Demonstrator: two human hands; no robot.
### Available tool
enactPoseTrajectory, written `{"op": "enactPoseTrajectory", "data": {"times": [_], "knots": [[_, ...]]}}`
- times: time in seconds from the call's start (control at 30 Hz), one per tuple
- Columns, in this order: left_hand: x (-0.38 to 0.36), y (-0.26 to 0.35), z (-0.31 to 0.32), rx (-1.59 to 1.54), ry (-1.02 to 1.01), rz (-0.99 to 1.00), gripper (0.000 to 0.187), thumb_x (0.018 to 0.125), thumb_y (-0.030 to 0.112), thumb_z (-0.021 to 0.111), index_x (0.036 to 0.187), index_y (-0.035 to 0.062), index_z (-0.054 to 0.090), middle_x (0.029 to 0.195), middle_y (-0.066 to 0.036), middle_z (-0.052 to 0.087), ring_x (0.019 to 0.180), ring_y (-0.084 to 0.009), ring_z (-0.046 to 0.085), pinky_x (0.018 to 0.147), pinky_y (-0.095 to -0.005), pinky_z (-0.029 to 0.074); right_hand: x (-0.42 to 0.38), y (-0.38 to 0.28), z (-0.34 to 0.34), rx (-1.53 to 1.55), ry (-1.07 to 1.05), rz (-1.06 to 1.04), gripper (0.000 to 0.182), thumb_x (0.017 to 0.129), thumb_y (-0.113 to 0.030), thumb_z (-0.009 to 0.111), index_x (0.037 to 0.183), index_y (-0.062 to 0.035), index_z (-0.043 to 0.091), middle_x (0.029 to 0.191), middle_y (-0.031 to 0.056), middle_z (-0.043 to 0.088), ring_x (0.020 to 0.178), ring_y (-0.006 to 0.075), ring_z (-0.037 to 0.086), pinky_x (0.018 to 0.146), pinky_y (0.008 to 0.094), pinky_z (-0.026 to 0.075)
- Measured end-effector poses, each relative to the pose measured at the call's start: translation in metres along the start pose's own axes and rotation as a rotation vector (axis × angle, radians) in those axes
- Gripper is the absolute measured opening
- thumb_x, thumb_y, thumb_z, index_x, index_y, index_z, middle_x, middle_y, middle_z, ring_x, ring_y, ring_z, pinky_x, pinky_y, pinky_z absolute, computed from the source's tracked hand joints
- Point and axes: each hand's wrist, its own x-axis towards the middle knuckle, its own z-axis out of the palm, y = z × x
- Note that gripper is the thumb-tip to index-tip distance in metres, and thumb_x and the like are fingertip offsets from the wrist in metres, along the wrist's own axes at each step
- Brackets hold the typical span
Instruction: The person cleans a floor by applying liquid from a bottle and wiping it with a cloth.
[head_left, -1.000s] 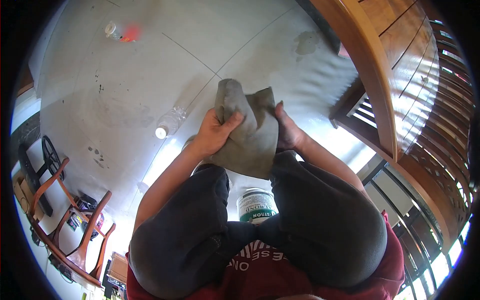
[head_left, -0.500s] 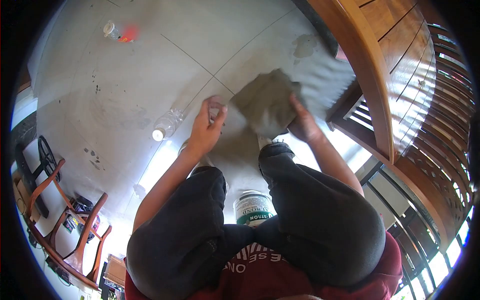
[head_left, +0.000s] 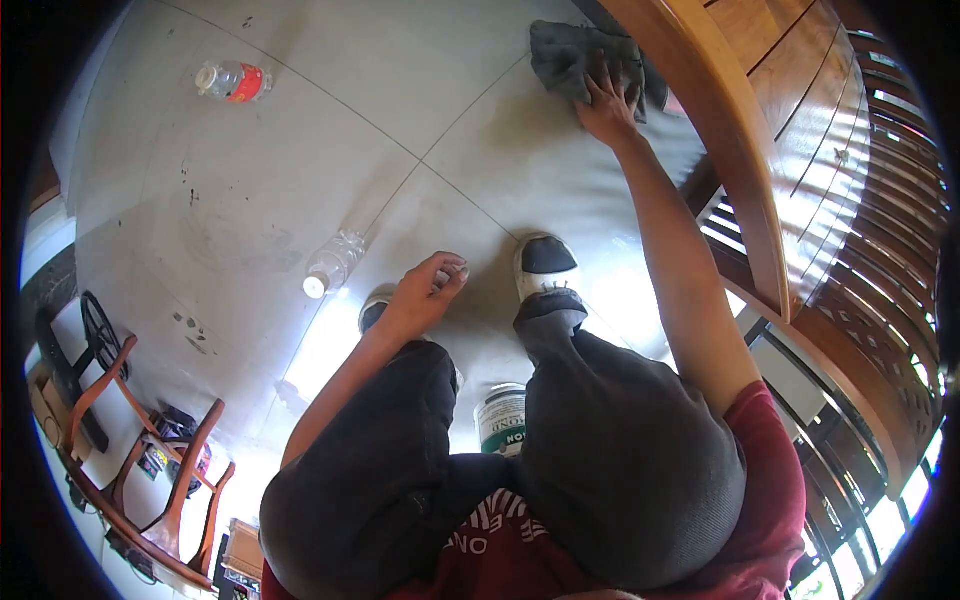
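Observation:
My right hand (head_left: pixel 610 100) reaches far forward, its fingers spread over a dark grey cloth (head_left: pixel 562 62) and pressing it onto the floor beside the wooden furniture. The cloth lies crumpled and partly under the palm. My left hand (head_left: pixel 428 292) hangs above my left shoe, fingers curled in toward the thumb, with nothing visible in it. Left of that hand, a clear plastic bottle (head_left: pixel 337 262) with a white cap lies on its side.
A second bottle (head_left: pixel 236 82) with a red label lies farther off. Between my legs stands a tin (head_left: pixel 501 418) with a green and white label. Wooden slatted furniture (head_left: pixel 745 160) borders the right side; a wooden chair (head_left: pixel 150 500) is at lower left.
My right hand has carried the cloth forward from above my shoes down to the floor by the furniture. My left hand has drawn back a little and its fingers have curled.

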Motion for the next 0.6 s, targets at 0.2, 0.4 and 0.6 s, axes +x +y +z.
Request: {"op": "enactPoseTrajectory", "data": {"times": [0.2, 0.4, 0.6], "knots": [[-0.007, 0.003, -0.005, 0.003, 0.004, -0.097, 0.029, 0.105, 0.022, 0.067, 0.130, 0.0074, 0.064, 0.109, -0.009, 0.071, 0.093, -0.0195, 0.068, 0.081, -0.0348, 0.056, 0.007, 0.037, 0.060, 0.096, 0.049, -0.044, 0.069, 0.100, -0.037, 0.057, 0.162, -0.0106, 0.042, 0.176, 0.0128, 0.021, 0.162, 0.0374, 0.015, 0.128, 0.0648, 0.015], [-0.007, -0.001, -0.001, 0.008, -0.029, -0.066, 0.031, 0.105, 0.025, 0.067, 0.130, 0.0076, 0.064, 0.108, -0.009, 0.071, 0.090, -0.0191, 0.067, 0.080, -0.0350, 0.056, -0.092, -0.003, 0.013, 0.096, -0.231, -0.199, 0.081, 0.098, -0.029, 0.055, 0.170, -0.0169, 0.022, 0.179, 0.0109, 0.003, 0.164, 0.0373, 0.000, 0.132, 0.0597, 0.009], [-0.015, -0.011, 0.004, 0.040, 0.014, -0.019, 0.033, 0.103, 0.028, 0.069, 0.126, 0.0045, 0.063, 0.104, -0.012, 0.074, 0.084, -0.0235, 0.071, 0.078, -0.0360, 0.057, -0.043, 0.057, 0.020, 0.071, -0.384, -0.134, 0.093, 0.093, -0.012, 0.058, 0.172, -0.0194, 0.008, 0.179, 0.0129, 0.007, 0.162, 0.0424, 0.012, 0.132, 0.0577, 0.011]]}}
